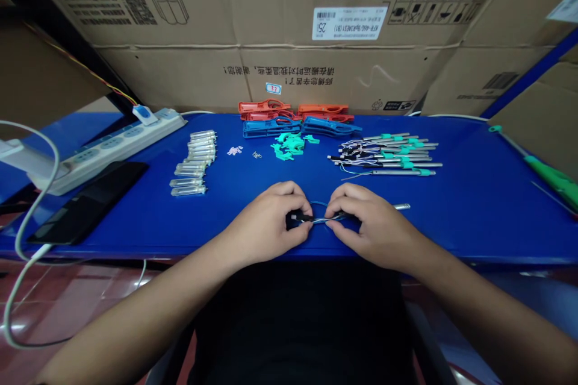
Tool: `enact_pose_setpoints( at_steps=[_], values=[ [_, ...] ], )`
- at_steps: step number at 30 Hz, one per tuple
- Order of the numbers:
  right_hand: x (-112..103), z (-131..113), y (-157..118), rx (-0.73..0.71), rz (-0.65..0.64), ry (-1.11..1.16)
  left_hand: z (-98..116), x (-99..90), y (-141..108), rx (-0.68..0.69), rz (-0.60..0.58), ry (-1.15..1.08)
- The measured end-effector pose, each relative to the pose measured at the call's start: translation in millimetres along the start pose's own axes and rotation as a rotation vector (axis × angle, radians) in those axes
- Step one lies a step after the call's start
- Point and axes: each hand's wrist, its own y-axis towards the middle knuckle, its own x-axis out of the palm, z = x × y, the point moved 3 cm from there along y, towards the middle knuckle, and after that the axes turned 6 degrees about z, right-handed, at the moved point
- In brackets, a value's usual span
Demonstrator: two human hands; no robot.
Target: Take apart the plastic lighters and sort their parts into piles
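Close to the table's front edge, my left hand [276, 220] pinches the black-sleeved end of a thin wire bundle [320, 220], a small pale tip showing beside the fingers. My right hand [371, 223] is closed on the same wires a short way along, near another dark part mostly covered by the fingers. One blue wire loops up between both hands. From behind my right hand sticks out the end of a metal tube [401, 206]; whether it joins the wires is hidden. Beyond lie several metal tubes [397, 156] with wires and green clips.
Clear cylinders [189, 168] line the left, near a phone [90, 201] and a power strip [121, 144]. Green plastic parts [291, 145], blue housings [271, 127] and red housings [266, 109] lie before a cardboard wall [180, 71]. A green-handled tool [548, 177] is far right.
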Motion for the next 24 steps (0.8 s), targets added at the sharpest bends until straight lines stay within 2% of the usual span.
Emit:
enact_pose_setpoints(
  at_steps=[11,19,24],
  values=[
    [-0.5,-1.0,-1.0,0.014,0.021,0.028,-2.7,-0.7,-1.1,-0.049,-0.032,0.062],
    [0.2,2.2,-0.7,0.024,-0.01,0.011,-2.9,-7.2,5.5,-0.031,-0.162,0.037],
    [2.4,0.9,0.1,0.014,-0.013,0.017,-4.9,-5.3,7.5,-0.04,-0.151,0.051]
  ],
)
